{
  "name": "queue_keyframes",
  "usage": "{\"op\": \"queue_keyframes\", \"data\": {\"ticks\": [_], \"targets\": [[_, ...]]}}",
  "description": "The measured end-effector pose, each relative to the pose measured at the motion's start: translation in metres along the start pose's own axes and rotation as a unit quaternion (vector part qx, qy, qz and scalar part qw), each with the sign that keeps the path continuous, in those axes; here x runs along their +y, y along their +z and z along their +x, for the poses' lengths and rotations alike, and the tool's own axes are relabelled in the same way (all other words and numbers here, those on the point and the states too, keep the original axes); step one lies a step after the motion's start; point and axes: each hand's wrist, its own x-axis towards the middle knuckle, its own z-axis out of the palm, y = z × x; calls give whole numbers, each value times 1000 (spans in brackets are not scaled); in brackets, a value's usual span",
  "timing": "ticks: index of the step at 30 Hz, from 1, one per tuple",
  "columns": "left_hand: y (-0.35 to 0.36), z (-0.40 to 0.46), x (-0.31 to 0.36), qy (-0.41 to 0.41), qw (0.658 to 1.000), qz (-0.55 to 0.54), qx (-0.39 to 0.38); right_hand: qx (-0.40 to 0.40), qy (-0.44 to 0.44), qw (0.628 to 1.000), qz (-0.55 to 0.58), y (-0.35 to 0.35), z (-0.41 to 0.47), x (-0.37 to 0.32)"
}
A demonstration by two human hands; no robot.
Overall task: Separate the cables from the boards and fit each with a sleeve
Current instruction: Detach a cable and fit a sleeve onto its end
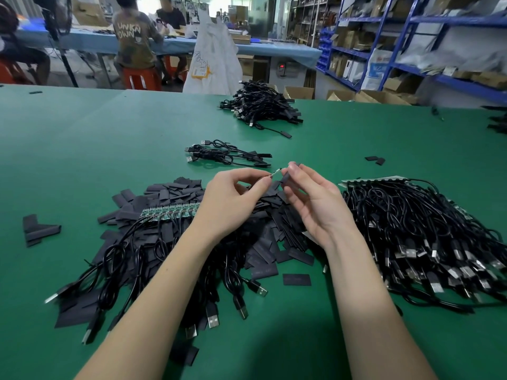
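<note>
So the whole thing comes down to lining up two small parts held up over the sleeve pile point(192, 193). The left hand point(233, 198) is pinching the end of a cable point(275, 172) between thumb and fingertip, with the little silvery-green tip poking out up and to the right. The right hand point(312, 198) pinches a single black sleeve point(286, 176) just beside that tip, standing more or less upright, so its long axis doesn't quite match the cable's. I'd guess the sleeve needs tilting so its opening faces the tip before it slides on. Whether they're already touching, I can't tell. The sleeve looks like a short flat matte tube, same as the loose ones below. A green board strip point(170, 212) with cables still attached lies under the left wrist, on the green table point(82, 146).
</note>
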Motion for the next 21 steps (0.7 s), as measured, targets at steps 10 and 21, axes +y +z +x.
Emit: {"op": "queue_keyframes", "data": {"ticks": [10,21], "targets": [[1,0,-1,2,1000,-3,-4,52,-34,994,85,6,3,4],[2,1,-3,3,1000,-7,3,78,-77,991,74,15,-1,4]]}}
